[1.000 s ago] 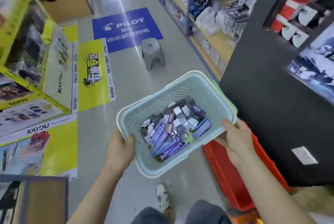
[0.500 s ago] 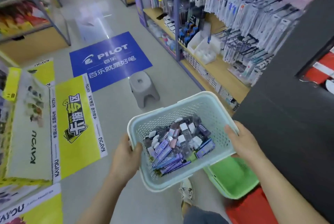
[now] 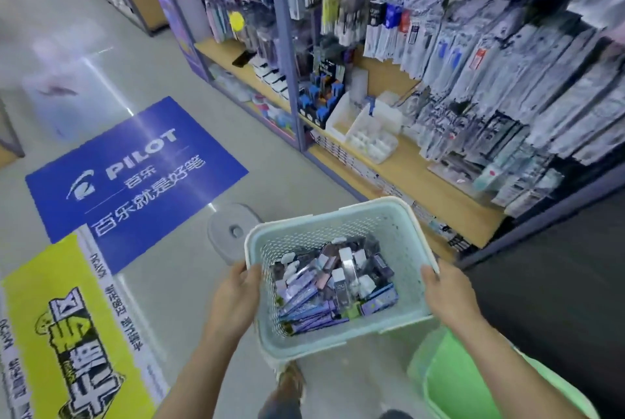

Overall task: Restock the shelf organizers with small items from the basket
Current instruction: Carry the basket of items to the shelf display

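I carry a pale mint perforated basket (image 3: 399, 226) at waist height in front of me. My left hand (image 3: 236, 293) grips its left rim, thumb over the edge. My right hand (image 3: 446, 293) grips the right rim the same way. Inside lie several small items (image 3: 334, 290), purple, white and grey packs piled loosely. White shelf organizers (image 3: 368, 128) stand on the wooden shelf ahead and to the right, one divided tray holding small white pieces.
A grey stool (image 3: 230, 229) stands on the floor just beyond the basket. A green basket (image 3: 473, 381) sits at my lower right. Hanging pen packs (image 3: 507, 57) fill the rack above the shelf. Blue floor sticker (image 3: 135, 175) and yellow floor sticker (image 3: 64, 327) lie to the left.
I have moved forward toward the stationery shelf and the view has turned right and up. The basket stays held in both hands; the stool is now close in front.
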`<state>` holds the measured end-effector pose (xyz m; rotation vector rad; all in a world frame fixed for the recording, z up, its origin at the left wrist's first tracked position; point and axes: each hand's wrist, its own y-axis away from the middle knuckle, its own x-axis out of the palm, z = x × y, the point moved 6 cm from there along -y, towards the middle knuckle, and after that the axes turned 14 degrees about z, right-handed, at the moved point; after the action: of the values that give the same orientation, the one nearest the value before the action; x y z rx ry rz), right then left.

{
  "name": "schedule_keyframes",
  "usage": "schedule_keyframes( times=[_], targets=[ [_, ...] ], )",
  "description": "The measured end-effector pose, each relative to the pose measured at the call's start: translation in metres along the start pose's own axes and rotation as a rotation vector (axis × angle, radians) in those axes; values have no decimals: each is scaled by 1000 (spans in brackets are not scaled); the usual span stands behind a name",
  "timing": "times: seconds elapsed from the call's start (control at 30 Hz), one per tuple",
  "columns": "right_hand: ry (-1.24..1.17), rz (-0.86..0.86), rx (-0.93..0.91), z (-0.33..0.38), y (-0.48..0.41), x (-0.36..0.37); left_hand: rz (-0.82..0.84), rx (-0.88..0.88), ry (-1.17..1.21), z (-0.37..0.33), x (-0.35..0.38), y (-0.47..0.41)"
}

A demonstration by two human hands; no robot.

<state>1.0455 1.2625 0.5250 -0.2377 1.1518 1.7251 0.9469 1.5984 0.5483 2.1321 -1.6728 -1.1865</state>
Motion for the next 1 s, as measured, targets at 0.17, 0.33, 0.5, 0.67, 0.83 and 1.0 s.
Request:
schedule_keyframes(
  times=[0.17,0.33,0.5,0.67,0.83,1.0],
  targets=[
    [-225,-65,143,61,-73,35,93,115,-18,-52,-56,-132],
    [-376,-86,279,110,-142,64,175,165,-69,-113,-84,-251],
    [-425,-79,335,134,-240,84,259,134,-86,-152,-73,-386],
    [-483,-49,457,132,-356,114,253,52,-107,-164,-42,-513],
    [-648,-47,503,135,-450,134,266,-63,-72,-146,-8,-623],
    [-781,-65,485,127,-535,174,297,-145,-90,-112,22,-728]
  ],
)
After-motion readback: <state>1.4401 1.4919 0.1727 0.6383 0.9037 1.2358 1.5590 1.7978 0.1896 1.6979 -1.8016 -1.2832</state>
